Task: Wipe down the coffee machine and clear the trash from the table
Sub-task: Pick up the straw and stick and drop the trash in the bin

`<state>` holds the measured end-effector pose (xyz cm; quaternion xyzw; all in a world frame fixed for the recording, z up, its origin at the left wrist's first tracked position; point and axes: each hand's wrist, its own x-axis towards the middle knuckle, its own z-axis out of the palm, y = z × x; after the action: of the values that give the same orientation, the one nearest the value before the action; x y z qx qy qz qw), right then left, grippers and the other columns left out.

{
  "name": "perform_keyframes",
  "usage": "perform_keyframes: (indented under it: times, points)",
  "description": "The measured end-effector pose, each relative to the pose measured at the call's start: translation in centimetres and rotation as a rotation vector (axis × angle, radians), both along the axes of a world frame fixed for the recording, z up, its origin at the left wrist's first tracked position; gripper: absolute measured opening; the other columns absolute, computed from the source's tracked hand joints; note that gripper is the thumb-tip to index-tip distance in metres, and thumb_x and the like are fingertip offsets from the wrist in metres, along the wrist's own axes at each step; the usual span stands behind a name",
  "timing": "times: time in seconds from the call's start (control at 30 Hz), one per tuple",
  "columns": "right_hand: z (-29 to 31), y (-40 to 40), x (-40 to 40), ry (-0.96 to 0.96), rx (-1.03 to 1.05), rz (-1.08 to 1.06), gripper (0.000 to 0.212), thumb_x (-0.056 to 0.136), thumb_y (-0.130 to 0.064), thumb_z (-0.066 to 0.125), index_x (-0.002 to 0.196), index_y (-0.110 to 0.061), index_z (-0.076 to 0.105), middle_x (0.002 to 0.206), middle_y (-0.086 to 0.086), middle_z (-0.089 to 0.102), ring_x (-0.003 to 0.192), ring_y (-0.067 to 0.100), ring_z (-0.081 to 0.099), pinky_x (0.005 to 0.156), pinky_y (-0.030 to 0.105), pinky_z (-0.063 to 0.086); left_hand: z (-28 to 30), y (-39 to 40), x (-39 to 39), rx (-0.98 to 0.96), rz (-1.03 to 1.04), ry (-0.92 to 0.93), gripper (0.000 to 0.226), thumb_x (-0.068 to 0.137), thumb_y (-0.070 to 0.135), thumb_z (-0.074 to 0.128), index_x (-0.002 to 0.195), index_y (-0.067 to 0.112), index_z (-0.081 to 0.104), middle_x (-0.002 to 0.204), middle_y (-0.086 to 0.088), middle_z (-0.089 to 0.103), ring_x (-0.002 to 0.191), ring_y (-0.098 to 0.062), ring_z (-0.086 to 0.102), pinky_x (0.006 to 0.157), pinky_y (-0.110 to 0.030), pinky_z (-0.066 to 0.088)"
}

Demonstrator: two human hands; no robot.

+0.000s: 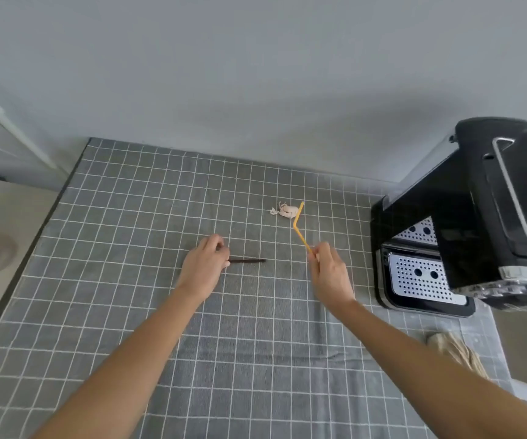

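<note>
The coffee machine (483,223) is cut off by the right edge of the picture, so only its black body, top lid and perforated metal drip tray (420,277) show. A beige cloth (458,353) lies near the right edge, partly hidden behind the right forearm. At the far left, a blurred grey lump on a lower surface is too soft to make out.

On the grey checked tablecloth (113,232), 3 bits of trash show. A dark stick (248,261) lies flat, pointing right, its left end under the fingertips of the left hand (203,267); those fingers are curled down onto it, pinching that end. The right hand (330,270) is closed on the near end of a bent yellow straw (300,224), which rises up and away from the fingers. The straw's far tip sits just beside a crumpled piece of paper (284,210), farther back on the cloth; whether they touch I cannot tell.
</note>
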<state>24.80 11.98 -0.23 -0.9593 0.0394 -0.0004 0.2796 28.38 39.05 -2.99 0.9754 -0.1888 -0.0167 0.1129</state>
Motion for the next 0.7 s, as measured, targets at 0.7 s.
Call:
perform_keyframes:
  times: [0.7]
  points:
    - [0.4, -0.3, 2.8, 0.221, 0.067, 0.090, 0.032, 0.092, 0.005, 0.042, 0.117, -0.013, 0.049, 0.103, 0.015, 0.057, 0.090, 0.037, 0.058, 0.072, 0.040, 0.047, 4.4, -3.0, -5.9, -0.574, 0.352, 0.297, 0.021, 0.101, 0.020, 0.035, 0.092, 0.017, 0.054, 0.074, -0.001, 0.060, 0.062, -0.013, 0.055, 0.053, -0.020, 0.041]
